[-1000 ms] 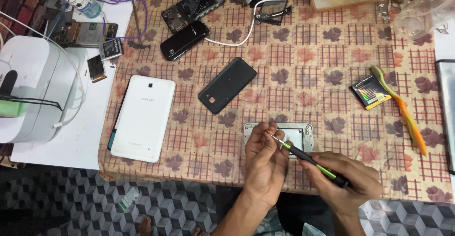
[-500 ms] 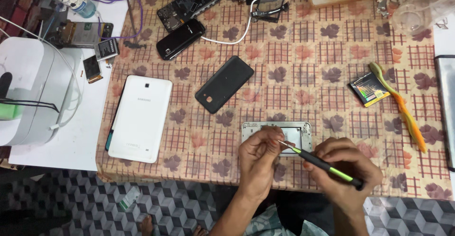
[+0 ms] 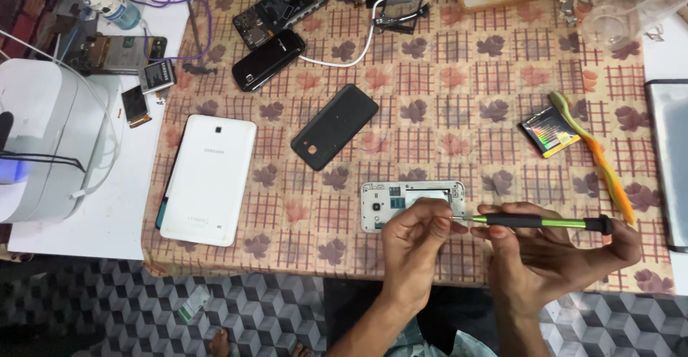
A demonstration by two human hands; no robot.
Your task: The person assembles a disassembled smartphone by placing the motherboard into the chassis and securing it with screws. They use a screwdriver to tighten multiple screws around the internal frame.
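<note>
Your right hand (image 3: 552,256) grips the green-and-black screwdriver (image 3: 534,221) level, your left hand (image 3: 416,239) pinches at its tip to steady it, right over the opened phone (image 3: 410,201) lying flat near the table (image 3: 459,113) edge.

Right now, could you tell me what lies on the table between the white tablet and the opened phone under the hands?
In the head view, only bare patterned tablecloth lies between the white tablet and the opened phone.

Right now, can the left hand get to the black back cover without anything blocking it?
Probably yes. The left hand rests at the opened phone, pinching the screwdriver tip. The black back cover lies flat just beyond, with only bare tablecloth between them.
</note>
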